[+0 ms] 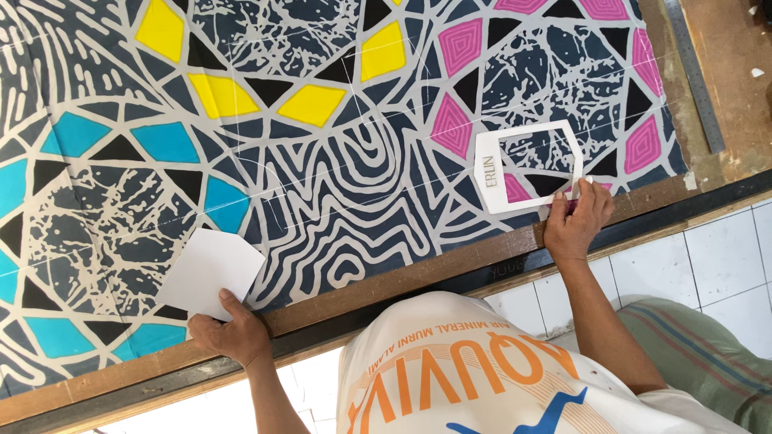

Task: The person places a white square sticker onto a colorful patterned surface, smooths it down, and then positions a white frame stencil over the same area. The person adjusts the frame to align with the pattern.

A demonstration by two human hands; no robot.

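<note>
— What do we have under our left hand (pixel 233 333)?

— A plain white card (pixel 211 272) with five or six straight sides, at the lower left of the frame. Our thumb lies on top of its lower corner and the other fingers are tucked beneath it, so we are pinching it. The card rests flat on the patterned cloth (pixel 338 161), just above the wooden table edge (pixel 418 273).

— And our right hand (pixel 575 223)?

— It sits at the right of centre, with the wrist across the same wooden edge. The fingers are pressed close together, and their tips grip the lower right corner of a white frame template (pixel 490 173), a cut-out outline of much the same shape as the card. We see the cloth's dark, pink and white pattern through its opening.

— How far apart are the two pieces?

— Well apart: the card is at the lower left and the frame is right of the middle, both on the cloth.

— What else do we see?

— The cloth fills most of the frame, with yellow patches at the top, blue ones at the left, pink ones at the upper right and wavy pale lines on dark ground in the middle. A metal ruler (pixel 693 72) lies on the bare table at the upper right. Below the edge are our white printed shirt (pixel 450 370) and a white tiled floor (pixel 708 257).
</note>
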